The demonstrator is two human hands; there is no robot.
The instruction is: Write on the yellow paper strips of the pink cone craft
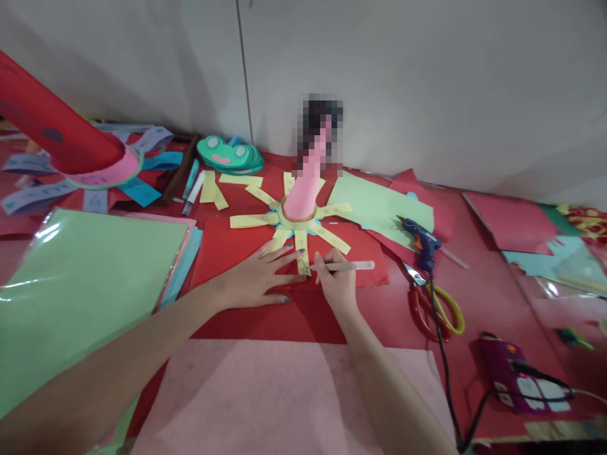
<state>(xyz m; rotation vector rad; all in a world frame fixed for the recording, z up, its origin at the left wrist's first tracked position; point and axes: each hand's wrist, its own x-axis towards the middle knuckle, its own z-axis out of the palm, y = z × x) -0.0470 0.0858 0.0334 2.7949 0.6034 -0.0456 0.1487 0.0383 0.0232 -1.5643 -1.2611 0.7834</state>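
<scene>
In front of me stands a pink paper cone [302, 194], its base ringed by yellow paper strips [253, 220] that fan out like rays. Dark pen marks show on several strips. My left hand [256, 275] lies flat with fingers spread, its fingertips on the strips nearest me. In my right hand [337, 281] a white pen [353, 266] is gripped, with its tip at the end of the front strip. Beneath the cone is a red paper sheet [227, 249]. Blurred squares cover the cone's upper part.
A glue gun [428, 247] and scissors [429, 309] lie at right, near a purple power strip [509, 373] with cords. Green sheets [95, 272] are stacked at left. Behind them rises a red paper tube [57, 120] with strips. Green frog cutouts [230, 155] lie by the wall.
</scene>
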